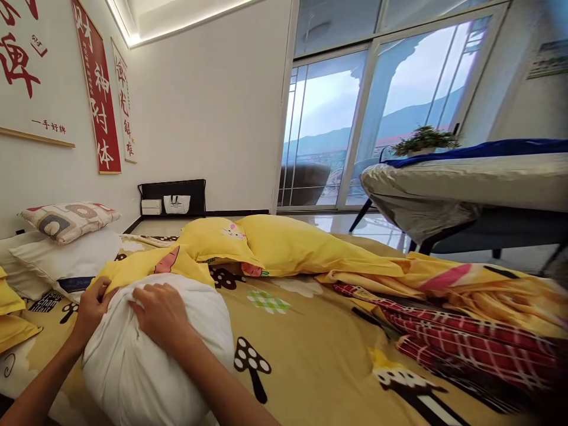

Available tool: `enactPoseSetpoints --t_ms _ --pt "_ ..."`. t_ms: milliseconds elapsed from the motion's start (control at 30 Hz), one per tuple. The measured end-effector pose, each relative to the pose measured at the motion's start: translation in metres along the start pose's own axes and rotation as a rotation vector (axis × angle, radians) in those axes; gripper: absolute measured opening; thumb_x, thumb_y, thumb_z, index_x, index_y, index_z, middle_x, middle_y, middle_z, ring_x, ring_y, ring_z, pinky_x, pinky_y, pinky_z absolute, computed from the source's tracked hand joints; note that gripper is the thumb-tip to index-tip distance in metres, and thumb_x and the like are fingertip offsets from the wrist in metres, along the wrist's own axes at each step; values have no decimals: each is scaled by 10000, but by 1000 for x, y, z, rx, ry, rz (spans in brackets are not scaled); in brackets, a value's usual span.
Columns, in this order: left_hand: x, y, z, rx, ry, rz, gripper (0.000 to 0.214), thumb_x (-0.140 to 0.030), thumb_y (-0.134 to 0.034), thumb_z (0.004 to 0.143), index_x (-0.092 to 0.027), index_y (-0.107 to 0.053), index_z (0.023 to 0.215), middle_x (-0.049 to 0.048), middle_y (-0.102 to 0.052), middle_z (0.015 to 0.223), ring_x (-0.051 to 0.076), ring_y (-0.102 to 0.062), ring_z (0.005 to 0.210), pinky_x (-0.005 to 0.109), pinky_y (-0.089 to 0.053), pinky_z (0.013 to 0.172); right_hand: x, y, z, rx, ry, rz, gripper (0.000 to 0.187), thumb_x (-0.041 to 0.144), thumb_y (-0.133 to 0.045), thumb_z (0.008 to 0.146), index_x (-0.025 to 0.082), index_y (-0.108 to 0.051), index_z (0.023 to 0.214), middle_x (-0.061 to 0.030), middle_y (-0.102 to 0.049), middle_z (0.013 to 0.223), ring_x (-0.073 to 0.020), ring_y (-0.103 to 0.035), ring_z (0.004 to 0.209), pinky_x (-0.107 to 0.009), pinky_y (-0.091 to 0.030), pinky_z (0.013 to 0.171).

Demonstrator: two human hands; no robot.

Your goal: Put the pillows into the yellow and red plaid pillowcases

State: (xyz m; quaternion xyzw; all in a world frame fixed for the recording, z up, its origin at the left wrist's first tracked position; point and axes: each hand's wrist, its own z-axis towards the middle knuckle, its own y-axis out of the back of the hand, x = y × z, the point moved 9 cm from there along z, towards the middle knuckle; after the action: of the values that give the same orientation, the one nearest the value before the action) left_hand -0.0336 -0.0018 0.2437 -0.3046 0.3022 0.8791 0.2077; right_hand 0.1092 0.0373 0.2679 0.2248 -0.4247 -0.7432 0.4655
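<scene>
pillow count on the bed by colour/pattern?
White pillow under both hands: 1
White pillow at headboard: 1
Patterned pillow: 1
Yellow pillows at left edge: 2
Total: 5

The bed (310,355), in a mushroom-print sheet, carries a white pillow (146,361) under the right hand (162,313), stacked pillows (66,248) beyond the left hand (91,307), and a crumpled yellow duvet cover (288,242) beyond the right hand.

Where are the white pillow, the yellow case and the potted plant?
White pillow (146,361): head view, bare middle of it.
Yellow case (177,260): head view, bunched edge at the pillow's top.
Potted plant (423,139): head view, its leaves.
</scene>
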Motion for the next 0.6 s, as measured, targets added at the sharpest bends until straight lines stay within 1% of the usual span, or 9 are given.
enactPoseSetpoints --t_ms 67,100,167,233,300,333,400,467,600 --pt "-2 -4 10 -35 25 -83 223 -390 -522 793 -175 -476 757 -76 -416 555 69 -360 485 173 -275 460 8 -23 10 57 84 11 210 349 -496 893 215 -647 840 -31 -697 849 -180 -635 781 -290 -377 661" --pt "-4 -7 12 -26 20 -109 237 -402 -526 794 -174 -473 754 -74 -418 556 69 -367 488 172 -279 460 7 -33 14 71 87 14 208 345 -502 889 209 -656 860 -38 -700 859 -185 -640 787 -288 -383 655" --pt "-9 -15 11 37 -12 -133 244 -409 -527 797 -173 -478 760 -59 -464 592 80 -431 535 172 -333 495 -7 -47 22 74 23 18 230 336 -496 892 194 -676 904 -57 -708 886 -196 -647 806 -290 -395 662" --pt "-10 -23 2 137 -57 -86 240 -403 -511 816 -176 -480 744 -40 -506 630 100 -492 599 185 -392 558 -26 -53 27 66 -61 28 288 350 -460 914 183 -695 917 -74 -714 912 -202 -650 820 -294 -404 682" --pt "-8 -31 -13 245 -109 46 232 -388 -486 843 -179 -499 742 -18 -550 675 121 -530 654 207 -428 617 -42 -53 27 49 -109 32 331 354 -427 933 185 -709 896 -76 -716 920 -202 -647 830 -298 -405 709" --pt "-6 -34 -21 287 -143 130 217 -386 -499 839 -179 -525 775 0 -586 729 139 -554 704 225 -445 656 -47 -51 25 39 -118 30 328 340 -427 933 187 -713 883 -74 -717 917 -201 -644 838 -299 -402 722" --pt "-2 -39 -37 352 -214 294 231 -375 -565 798 -185 -572 930 43 -640 903 191 -583 855 280 -461 765 -52 -47 18 20 -111 26 288 307 -453 918 190 -712 864 -67 -716 905 -200 -633 861 -301 -393 750" --pt "1 -43 -50 387 -267 426 331 -340 -608 763 -195 -566 1058 74 -636 1033 234 -567 965 338 -445 843 -51 -43 8 5 -65 33 267 316 -470 907 194 -703 861 -62 -710 915 -201 -619 886 -304 -385 771" --pt "5 -57 -65 456 -276 614 225 -194 -496 807 -191 -587 1013 79 -638 987 249 -564 938 376 -410 823 -36 -34 -15 2 129 87 266 363 -458 911 195 -664 919 -61 -685 976 -200 -588 934 -306 -381 805"
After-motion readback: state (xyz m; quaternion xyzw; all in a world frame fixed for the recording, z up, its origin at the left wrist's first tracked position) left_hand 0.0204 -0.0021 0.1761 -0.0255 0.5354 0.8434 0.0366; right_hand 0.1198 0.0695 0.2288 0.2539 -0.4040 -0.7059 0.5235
